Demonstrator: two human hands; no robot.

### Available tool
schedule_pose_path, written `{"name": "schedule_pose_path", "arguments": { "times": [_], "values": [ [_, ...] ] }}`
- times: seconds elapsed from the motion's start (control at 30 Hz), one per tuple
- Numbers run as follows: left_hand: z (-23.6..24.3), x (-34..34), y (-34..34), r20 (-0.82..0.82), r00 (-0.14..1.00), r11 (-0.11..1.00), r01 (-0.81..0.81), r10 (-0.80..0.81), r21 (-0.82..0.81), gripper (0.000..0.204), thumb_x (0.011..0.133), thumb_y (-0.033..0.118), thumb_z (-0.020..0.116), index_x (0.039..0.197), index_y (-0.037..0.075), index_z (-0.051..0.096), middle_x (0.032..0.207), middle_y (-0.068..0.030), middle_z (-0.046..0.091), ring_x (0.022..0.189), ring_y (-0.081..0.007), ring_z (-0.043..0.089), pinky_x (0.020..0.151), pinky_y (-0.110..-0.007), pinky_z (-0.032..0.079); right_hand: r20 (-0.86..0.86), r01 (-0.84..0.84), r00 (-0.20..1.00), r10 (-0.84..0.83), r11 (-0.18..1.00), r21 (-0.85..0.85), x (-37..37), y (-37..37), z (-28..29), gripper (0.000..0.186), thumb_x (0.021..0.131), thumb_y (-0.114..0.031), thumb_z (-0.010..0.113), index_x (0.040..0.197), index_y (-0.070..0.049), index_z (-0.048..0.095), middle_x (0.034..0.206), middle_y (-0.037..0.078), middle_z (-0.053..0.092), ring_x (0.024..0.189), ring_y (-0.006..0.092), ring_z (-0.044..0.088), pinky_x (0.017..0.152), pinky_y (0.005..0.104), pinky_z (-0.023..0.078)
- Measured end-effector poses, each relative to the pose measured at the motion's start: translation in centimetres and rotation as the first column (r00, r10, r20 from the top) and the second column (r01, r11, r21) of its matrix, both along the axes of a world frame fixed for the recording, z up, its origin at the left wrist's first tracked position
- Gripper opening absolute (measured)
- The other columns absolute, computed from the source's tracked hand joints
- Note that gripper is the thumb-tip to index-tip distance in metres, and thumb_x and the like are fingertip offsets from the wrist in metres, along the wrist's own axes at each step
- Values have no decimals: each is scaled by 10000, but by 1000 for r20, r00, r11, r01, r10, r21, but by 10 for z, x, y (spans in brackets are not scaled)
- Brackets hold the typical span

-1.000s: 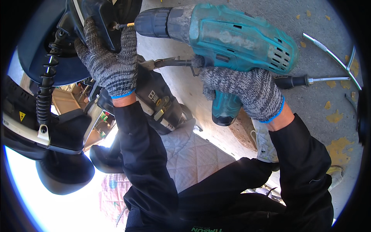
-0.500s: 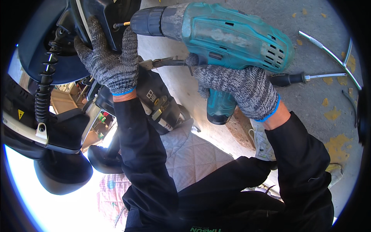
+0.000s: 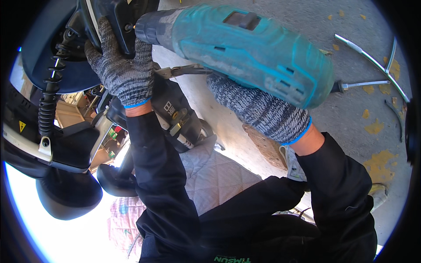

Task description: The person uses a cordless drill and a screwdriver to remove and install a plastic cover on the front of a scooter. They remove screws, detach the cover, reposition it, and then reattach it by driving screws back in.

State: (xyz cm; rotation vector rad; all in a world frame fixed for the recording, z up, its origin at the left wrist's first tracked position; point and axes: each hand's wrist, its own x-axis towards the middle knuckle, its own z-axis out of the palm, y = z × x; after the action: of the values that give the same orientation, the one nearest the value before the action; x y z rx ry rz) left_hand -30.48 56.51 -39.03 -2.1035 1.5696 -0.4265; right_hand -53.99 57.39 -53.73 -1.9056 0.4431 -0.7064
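My right hand (image 3: pixel 261 107), in a grey knitted glove with a blue cuff, grips a teal cordless drill (image 3: pixel 237 48) from below. The drill's body hides my fingers and its handle. Its black chuck (image 3: pixel 148 28) points left, close to a round screw recess (image 3: pixel 128 27) in a black plastic panel (image 3: pixel 115 15). Little of the bit shows between chuck and panel. In a matching glove, my left hand (image 3: pixel 125 72) lies against the panel with fingers spread, holding nothing. The thumb side sits just under the chuck.
A black coil-spring shock absorber (image 3: pixel 48 105) stands left of my left hand. A quilted grey cover (image 3: pixel 215 175) lies below. On the concrete floor at right are a screwdriver (image 3: pixel 364 84), a bent metal rod (image 3: pixel 364 51) and a thin black strip (image 3: pixel 396 118).
The drill has rolled in my right hand, bringing its top switch into view. Its chuck has moved left, closer to the panel. My left hand stays nearly in place.
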Motion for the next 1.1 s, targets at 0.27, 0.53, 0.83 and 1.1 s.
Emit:
{"name": "schedule_pose_path", "arguments": {
  "times": [0.27, 0.53, 0.83, 1.1],
  "values": [
    [1, 5, -1, -33, 999, 998, -44, 43, -35, 873, 705, 567, 760, 1461, 255, 453, 1437, -333, 353, 1326, -484, 394, 1088, -513, 362, -31, -107, 993, 110, 990, 93, -7, -3, 9, 461, 1031, -254, 388, 1481, -155, 396, 1527, 72, 383, 1388, 231, 395, 1141, 385, 347],
    [5, -1, -6, -94, 995, 999, -36, 34, -15, 849, 732, 546, 747, 1463, 235, 448, 1429, -341, 344, 1327, -485, 382, 1079, -516, 363, -97, -35, 995, 26, 995, -97, 3, 2, 8, 454, 1026, -256, 392, 1471, -173, 411, 1512, 63, 402, 1373, 240, 412, 1129, 401, 356],
    [1, -2, -7, -54, 999, 1000, -3, 2, -29, 808, 764, 548, 723, 1454, 216, 464, 1424, -342, 359, 1328, -483, 380, 1081, -514, 358, 139, -60, 990, 22, 960, 275, 10, 2, 9, 465, 1019, -268, 397, 1473, -166, 388, 1499, 80, 400, 1365, 250, 416, 1121, 422, 369],
    [2, 6, -5, -40, 998, 997, 56, -58, -54, 874, 680, 583, 760, 1440, 252, 485, 1399, -357, 391, 1268, -516, 442, 1049, -534, 389, 40, 11, 999, -15, 996, 86, 14, 3, 7, 465, 1023, -264, 392, 1474, -153, 371, 1495, 88, 393, 1366, 252, 411, 1126, 416, 368]
  ]
}}
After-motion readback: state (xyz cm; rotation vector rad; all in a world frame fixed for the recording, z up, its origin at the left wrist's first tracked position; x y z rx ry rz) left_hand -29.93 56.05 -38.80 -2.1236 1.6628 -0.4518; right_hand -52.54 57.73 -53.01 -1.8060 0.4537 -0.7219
